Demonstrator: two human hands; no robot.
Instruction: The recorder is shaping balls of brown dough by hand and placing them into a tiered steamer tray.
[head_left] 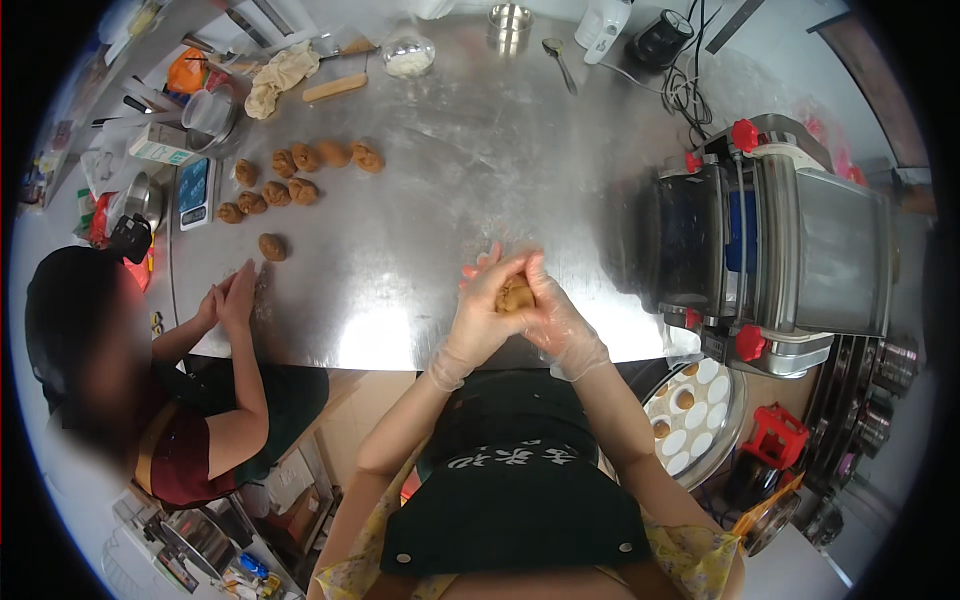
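Note:
Over the table's near edge, my left hand (478,318) and my right hand (562,326) cup a brown dough ball (515,294) between them. Both hands wear thin clear gloves, and their fingers curve round the dough, covering its sides. Just behind my left hand, a reddish-orange patch (480,262) shows near the tabletop; what it is I cannot make out. Farther left, several brown dough lumps (303,190) lie in loose rows on the steel table (440,190). A single dough lump (272,247) sits apart from them, near a co-worker's pressed-together hands (228,300).
To the right stands a metal roller machine (770,240) with red knobs. Below it, a round tray (735,440) holds white discs, some bearing brown dough balls. A digital scale (196,192), cloth (282,78), wooden stick (335,88), bowl of white powder (408,58) and spoon (562,66) line the edges.

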